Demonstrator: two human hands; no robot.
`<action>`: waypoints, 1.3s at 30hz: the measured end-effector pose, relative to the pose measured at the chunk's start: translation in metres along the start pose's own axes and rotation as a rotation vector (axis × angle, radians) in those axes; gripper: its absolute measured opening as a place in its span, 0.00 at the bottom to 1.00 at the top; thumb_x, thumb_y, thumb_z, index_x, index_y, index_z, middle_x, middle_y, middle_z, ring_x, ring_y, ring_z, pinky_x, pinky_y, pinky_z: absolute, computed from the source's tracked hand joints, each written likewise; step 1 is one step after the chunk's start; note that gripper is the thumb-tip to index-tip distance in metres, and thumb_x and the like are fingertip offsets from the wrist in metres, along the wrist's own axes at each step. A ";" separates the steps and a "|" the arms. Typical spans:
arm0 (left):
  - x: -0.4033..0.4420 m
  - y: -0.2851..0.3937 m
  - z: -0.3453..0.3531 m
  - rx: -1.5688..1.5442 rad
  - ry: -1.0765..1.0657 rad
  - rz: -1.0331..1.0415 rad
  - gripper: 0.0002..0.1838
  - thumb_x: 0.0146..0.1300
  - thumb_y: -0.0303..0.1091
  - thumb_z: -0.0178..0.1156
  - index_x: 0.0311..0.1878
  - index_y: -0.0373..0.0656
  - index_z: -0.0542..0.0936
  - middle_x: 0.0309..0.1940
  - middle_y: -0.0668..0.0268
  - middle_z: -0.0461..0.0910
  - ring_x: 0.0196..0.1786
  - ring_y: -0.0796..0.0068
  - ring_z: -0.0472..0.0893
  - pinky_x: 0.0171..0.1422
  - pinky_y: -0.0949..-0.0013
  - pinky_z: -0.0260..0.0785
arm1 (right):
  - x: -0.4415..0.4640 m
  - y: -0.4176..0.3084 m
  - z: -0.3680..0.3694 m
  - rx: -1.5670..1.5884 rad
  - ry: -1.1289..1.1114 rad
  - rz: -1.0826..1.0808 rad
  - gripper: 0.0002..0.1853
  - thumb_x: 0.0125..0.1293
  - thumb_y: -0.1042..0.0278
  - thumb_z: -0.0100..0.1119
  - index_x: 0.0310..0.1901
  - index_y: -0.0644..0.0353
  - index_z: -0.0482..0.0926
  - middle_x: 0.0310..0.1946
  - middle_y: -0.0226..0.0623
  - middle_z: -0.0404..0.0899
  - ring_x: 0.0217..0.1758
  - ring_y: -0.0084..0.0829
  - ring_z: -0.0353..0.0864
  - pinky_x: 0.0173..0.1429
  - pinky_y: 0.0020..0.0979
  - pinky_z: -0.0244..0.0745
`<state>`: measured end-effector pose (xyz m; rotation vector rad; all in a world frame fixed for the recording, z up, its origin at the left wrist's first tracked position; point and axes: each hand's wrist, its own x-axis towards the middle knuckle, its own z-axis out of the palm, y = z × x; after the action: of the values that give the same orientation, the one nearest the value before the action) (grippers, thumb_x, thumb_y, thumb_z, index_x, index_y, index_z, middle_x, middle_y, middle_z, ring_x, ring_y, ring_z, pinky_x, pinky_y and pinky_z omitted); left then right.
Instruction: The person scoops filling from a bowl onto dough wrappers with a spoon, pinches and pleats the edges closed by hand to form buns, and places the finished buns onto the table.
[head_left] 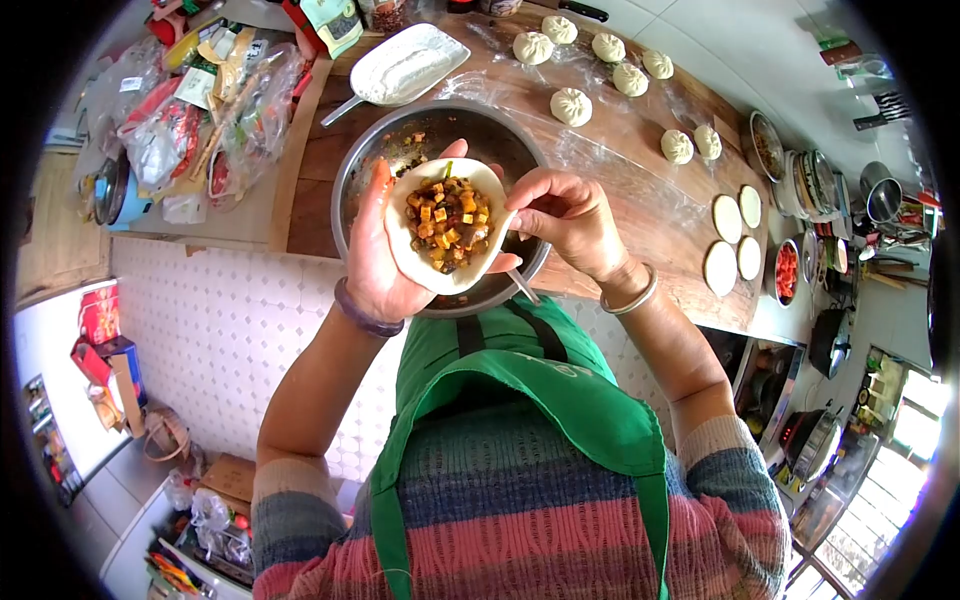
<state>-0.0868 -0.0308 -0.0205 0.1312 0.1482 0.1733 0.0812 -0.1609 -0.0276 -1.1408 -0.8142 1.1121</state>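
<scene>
In the palm of my left hand (374, 262) lies a round dough wrapper (408, 262), its fingers curved up around the edge. Diced orange and dark filling (448, 222) is heaped in the wrapper's middle. The thumb and forefinger of my right hand (567, 220) pinch the wrapper's right edge. Both hands are above a large metal bowl (352, 150) with bits of filling on its inner wall. A metal handle (522, 286) sticks out over the bowl's near rim.
Several pleated buns (571, 107) sit on the floured wooden board (640, 215). Flat dough rounds (721, 268) lie at its right end. A flour scoop (410, 65) rests behind the bowl. At right stands a bowl of red pieces (786, 270); plastic bags (165, 130) crowd the left.
</scene>
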 end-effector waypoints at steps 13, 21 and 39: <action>0.002 0.000 0.000 -0.023 0.034 -0.094 0.38 0.68 0.68 0.38 0.72 0.51 0.59 0.65 0.55 0.68 0.63 0.50 0.72 0.56 0.25 0.66 | 0.000 -0.012 -0.006 -0.023 -0.060 0.152 0.07 0.59 0.81 0.65 0.39 0.64 0.80 0.42 0.31 0.79 0.48 0.20 0.78 0.53 0.25 0.77; 0.004 -0.001 0.001 0.026 0.091 -0.147 0.38 0.67 0.67 0.40 0.71 0.50 0.61 0.63 0.57 0.70 0.62 0.51 0.73 0.54 0.26 0.67 | 0.001 -0.011 -0.008 -0.137 -0.081 -0.072 0.05 0.58 0.81 0.67 0.34 0.64 0.80 0.34 0.30 0.80 0.41 0.22 0.82 0.47 0.21 0.79; 0.005 0.016 0.012 0.666 0.289 -0.270 0.18 0.65 0.30 0.58 0.58 0.42 0.72 0.45 0.58 0.80 0.43 0.63 0.84 0.36 0.57 0.83 | -0.003 -0.019 0.001 -0.044 -0.028 0.109 0.06 0.58 0.81 0.67 0.37 0.65 0.81 0.37 0.30 0.78 0.40 0.20 0.80 0.46 0.21 0.80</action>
<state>-0.0822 -0.0156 -0.0071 0.7465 0.5068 -0.1357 0.0846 -0.1644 -0.0090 -1.2209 -0.8099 1.2073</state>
